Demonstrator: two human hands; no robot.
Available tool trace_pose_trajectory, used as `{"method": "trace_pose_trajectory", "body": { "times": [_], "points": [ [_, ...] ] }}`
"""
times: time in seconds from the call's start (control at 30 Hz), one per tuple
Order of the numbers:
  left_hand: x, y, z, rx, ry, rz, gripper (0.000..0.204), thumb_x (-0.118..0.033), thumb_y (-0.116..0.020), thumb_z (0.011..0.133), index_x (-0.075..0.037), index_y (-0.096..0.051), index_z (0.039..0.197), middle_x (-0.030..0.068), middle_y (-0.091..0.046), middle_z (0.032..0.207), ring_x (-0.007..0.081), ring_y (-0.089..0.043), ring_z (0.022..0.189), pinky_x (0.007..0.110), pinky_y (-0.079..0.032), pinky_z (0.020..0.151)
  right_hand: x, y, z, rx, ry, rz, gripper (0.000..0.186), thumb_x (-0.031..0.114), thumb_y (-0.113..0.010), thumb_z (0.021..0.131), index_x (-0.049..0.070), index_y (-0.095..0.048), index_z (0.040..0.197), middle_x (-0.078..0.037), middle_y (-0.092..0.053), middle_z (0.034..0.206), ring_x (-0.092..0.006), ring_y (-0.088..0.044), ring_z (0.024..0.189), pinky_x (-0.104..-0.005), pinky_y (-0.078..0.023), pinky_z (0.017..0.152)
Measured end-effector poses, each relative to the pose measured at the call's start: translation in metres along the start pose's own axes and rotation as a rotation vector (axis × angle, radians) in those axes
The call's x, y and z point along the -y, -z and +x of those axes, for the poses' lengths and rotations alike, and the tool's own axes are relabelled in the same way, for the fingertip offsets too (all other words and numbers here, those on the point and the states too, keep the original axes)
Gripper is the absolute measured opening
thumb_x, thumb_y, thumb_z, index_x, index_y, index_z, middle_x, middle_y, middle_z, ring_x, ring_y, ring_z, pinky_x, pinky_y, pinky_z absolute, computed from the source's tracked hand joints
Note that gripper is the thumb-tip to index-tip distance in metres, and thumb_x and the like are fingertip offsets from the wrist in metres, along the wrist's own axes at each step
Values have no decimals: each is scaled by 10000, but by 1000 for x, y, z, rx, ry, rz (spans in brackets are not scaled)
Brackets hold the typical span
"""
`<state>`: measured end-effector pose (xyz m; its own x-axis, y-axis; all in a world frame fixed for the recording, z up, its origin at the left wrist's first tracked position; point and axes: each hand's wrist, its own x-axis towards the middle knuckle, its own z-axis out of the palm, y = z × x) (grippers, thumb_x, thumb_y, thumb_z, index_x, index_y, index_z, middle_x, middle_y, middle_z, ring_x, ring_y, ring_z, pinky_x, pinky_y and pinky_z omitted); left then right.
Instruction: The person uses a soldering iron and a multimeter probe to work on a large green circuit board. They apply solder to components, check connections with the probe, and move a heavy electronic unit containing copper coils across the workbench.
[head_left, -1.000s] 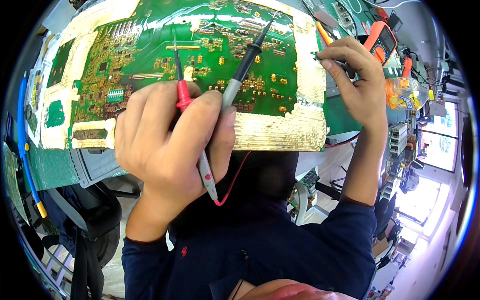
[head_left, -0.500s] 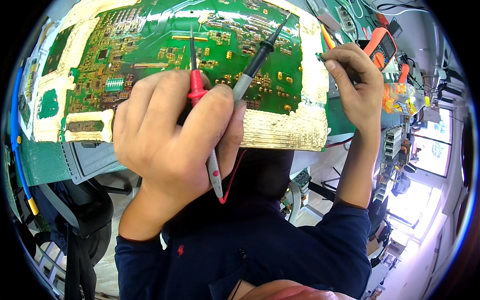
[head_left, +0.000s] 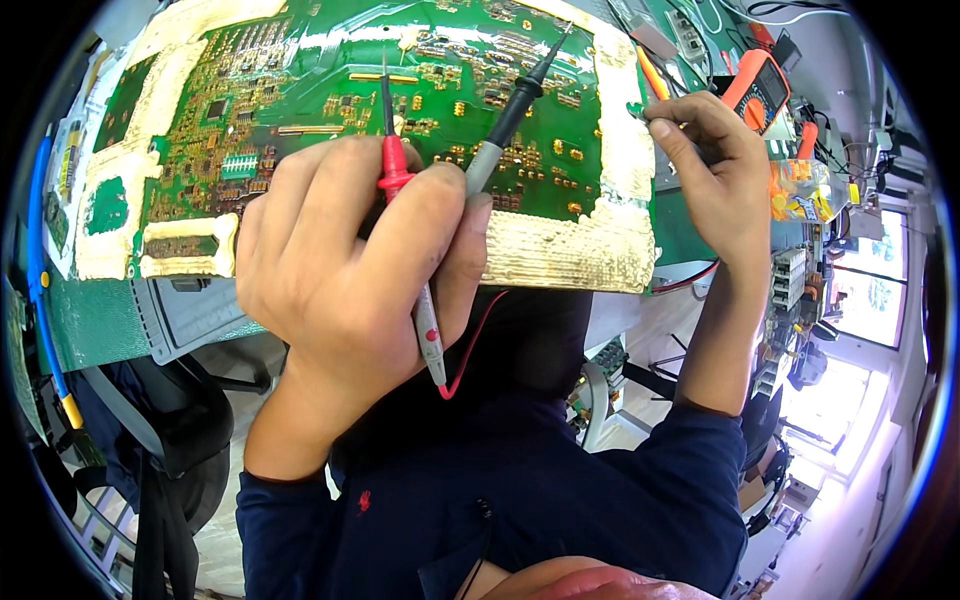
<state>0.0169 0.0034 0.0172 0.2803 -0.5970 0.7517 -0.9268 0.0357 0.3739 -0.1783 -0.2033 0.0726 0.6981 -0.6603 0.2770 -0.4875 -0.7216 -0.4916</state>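
Observation:
A large green circuit board [head_left: 545, 185] with pale, ridged bands along its borders fills the upper view, tilted over the bench. My left hand [head_left: 340, 255] is closed round two test probes held side by side like chopsticks. The red probe [head_left: 394, 160] points up at the board's upper middle; the black and grey probe [head_left: 515, 108] slants to its upper right. Whether either tip touches the board I cannot tell. At the board's right edge my right hand [head_left: 715, 165] is closed, thumb and forefinger pinching the rim.
An orange multimeter [head_left: 757, 92] lies on the green bench at right, near a clear bag of yellow pieces [head_left: 803, 190]. A blue and yellow tool [head_left: 42, 280] is at the far left. A grey tray [head_left: 190, 315] and a black chair [head_left: 180, 420] are below the board.
The board and my left hand shift slightly in the picture. The black probe's tip is a little further left. Both hands keep their grips.

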Motion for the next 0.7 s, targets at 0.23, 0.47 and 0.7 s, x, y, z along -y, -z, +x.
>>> {"method": "trace_pose_trajectory", "body": {
  "times": [0.23, 0.47, 0.7],
  "points": [
    [1, -1, 0, -17, -5, 5, 123, -139, -750, 822, -38, -718, 884, 117, -663, 818, 291, -619, 746, 354, -470, 657, 3, 12, 7, 100, 91, -80, 120, 90, -705, 920, 5, -729, 1003, -63, -685, 890, -167, -562, 723, -304, -459, 678],
    [0, -1, 1, -21, -13, 25, 121, -126, -753, 817, -32, -717, 883, 121, -665, 820, 294, -621, 745, 356, -471, 659, -4, 4, 7, 106, 73, 11, 145, 122, -699, 951, -1, -725, 1023, -80, -675, 881, -170, -603, 767, -306, -475, 703],
    [0, -1, 1, -19, -2, -6, 127, -133, -753, 827, -30, -717, 891, 122, -666, 823, 292, -623, 745, 354, -470, 664, -6, 5, 8, 110, 104, 5, 161, 128, -689, 967, -15, -715, 1034, -88, -654, 860, -161, -610, 770, -308, -476, 705]
  ]
}}
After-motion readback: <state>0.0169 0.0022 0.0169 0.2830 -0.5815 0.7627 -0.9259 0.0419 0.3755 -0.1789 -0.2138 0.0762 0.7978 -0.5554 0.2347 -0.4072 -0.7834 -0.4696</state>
